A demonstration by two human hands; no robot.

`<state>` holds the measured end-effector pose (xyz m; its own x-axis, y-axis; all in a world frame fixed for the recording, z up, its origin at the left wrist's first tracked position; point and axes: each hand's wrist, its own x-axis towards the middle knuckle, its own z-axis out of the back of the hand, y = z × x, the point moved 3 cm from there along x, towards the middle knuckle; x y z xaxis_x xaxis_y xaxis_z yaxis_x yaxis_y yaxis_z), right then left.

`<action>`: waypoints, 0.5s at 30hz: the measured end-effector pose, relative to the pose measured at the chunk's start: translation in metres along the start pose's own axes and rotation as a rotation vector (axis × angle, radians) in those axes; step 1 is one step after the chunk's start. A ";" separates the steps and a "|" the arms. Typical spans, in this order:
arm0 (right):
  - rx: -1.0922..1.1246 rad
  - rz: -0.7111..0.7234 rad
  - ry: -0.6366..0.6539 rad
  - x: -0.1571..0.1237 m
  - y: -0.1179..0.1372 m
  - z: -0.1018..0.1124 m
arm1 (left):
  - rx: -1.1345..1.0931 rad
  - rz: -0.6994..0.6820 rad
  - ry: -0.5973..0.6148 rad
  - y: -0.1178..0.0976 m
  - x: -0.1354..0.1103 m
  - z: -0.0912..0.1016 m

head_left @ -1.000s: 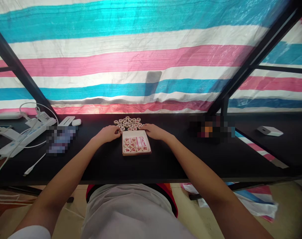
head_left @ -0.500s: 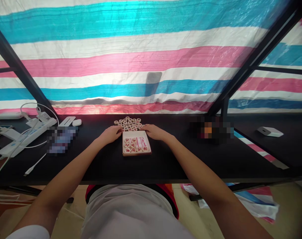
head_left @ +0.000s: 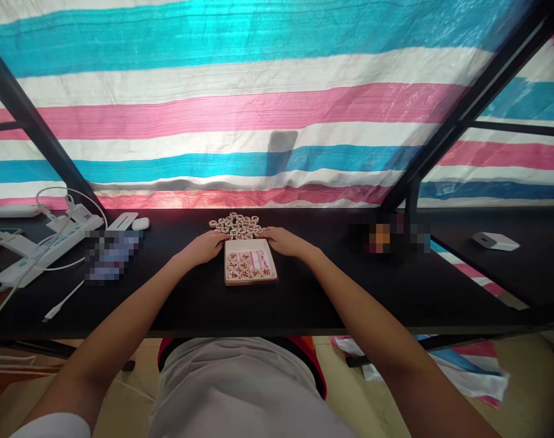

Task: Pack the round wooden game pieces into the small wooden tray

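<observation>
Round white Chinese chess pieces (head_left: 237,222) lie crowded together on the dark desk, face up with characters on them. Just in front of that pile sits a shallow square box (head_left: 251,282), with several red-lettered pieces in rows inside and a pink-and-white printed sheet on its bottom. My left hand (head_left: 206,247) is at the pile's near left corner, its fingers bent together at a piece by the box's rim. On the right side my right hand (head_left: 286,242) has its fingertips closed at a piece there. The palms hide part of each grip.
A white power strip (head_left: 44,252) with cables lies at the left, beside a blurred-out item (head_left: 115,258) and a white cable plug (head_left: 53,312). Another blurred item (head_left: 380,238) is to the right, and a white adapter (head_left: 495,241) farther right. Black frame bars (head_left: 425,164) rise behind.
My left fingertips have shifted slightly rightward along the pile's front, and a few pieces there have moved a little. My right hand and the box look almost the same.
</observation>
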<state>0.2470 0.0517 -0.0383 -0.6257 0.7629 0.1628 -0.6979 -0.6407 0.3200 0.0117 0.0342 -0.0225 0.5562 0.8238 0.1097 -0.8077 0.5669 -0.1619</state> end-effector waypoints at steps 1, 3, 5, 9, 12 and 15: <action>0.002 0.001 -0.001 0.000 0.000 0.000 | 0.009 0.015 -0.002 -0.001 -0.001 0.001; 0.002 0.004 0.001 0.000 -0.001 -0.001 | 0.017 0.043 -0.030 -0.003 -0.003 0.005; 0.000 0.003 0.005 0.000 0.001 0.000 | 0.005 0.044 -0.087 -0.006 -0.005 0.009; -0.008 -0.015 0.008 0.000 0.004 0.002 | -0.063 -0.086 -0.163 -0.016 -0.007 0.016; -0.008 -0.015 0.004 -0.001 0.005 0.003 | -0.078 -0.221 -0.126 -0.027 -0.009 0.017; -0.010 -0.009 0.011 -0.001 0.005 0.002 | -0.075 -0.286 -0.067 -0.036 -0.010 0.016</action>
<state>0.2449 0.0481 -0.0346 -0.6232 0.7675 0.1500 -0.7066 -0.6349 0.3124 0.0315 0.0054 -0.0020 0.7432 0.6300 0.2252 -0.6018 0.7765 -0.1865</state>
